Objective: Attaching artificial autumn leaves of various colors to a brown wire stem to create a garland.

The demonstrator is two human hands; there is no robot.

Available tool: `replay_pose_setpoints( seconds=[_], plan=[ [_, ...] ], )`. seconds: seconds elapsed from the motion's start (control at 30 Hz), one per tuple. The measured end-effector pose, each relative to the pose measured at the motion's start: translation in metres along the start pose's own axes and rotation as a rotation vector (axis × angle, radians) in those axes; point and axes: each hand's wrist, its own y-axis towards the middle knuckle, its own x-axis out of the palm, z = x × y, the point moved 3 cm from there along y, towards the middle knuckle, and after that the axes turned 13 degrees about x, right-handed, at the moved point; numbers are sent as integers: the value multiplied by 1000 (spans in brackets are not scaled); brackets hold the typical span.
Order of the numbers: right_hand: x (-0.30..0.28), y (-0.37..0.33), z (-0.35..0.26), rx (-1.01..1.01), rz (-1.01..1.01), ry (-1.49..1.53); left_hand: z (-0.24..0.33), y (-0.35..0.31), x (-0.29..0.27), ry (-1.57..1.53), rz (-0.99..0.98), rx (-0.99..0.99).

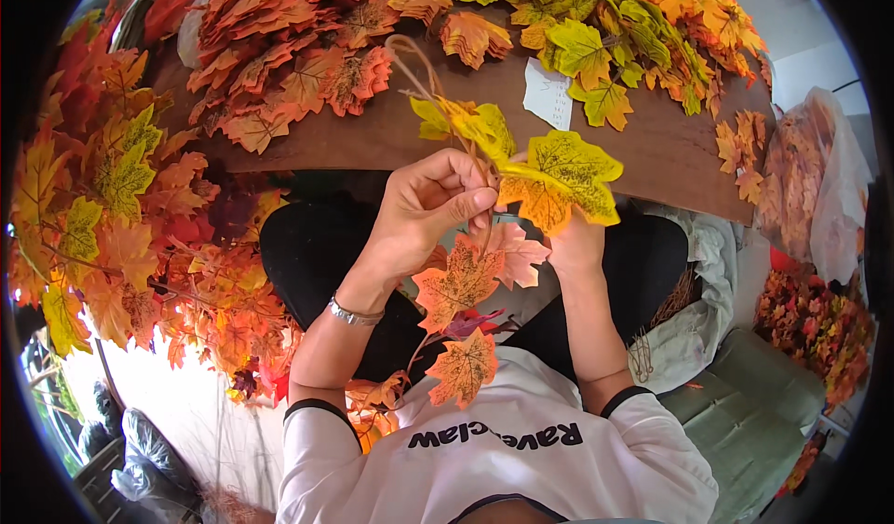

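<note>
My left hand [430, 200] pinches the brown stem [432, 72], seemingly attaching yellow leaves [573, 165] at its three o'clock, which next need seating firmly, though I can't tell my right hand's [577, 244] grip.

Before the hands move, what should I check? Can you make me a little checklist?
1. Left hand pinching the thin brown stem: ok.
2. Right hand gripping something: cannot tell; pointed yellow-green leaves hide its fingers.
3. Silver metal wristband around the left wrist: ok.
4. White paper scrap lying on the brown table: ok.
5. Table free of leaves: not ok; reddish-orange pointed leaves are heaped there.
</note>
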Motion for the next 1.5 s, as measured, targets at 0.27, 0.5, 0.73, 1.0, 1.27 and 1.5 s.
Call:
replay_pose_setpoints(
  seconds=[0.27,0.5,0.73,1.0,1.27,1.5],
  plan=[
    [-38,-5,-3,69,-137,-2,22,4,-17,157,251,233],
    [-110,-4,-78,-96,73,-120,18,4,-17,575,194,357],
    [-121,64,-187,-568,454,-854,26,3,1,424,208,206],
    [-152,178,-189,-617,447,-1326,22,7,-1,185,98,206],
    [-276,196,-207,-197,766,-755,20,2,-2,156,265,127],
    [-351,236,-246,-151,904,-889,4,5,-8,-51,227,110]
  ],
)
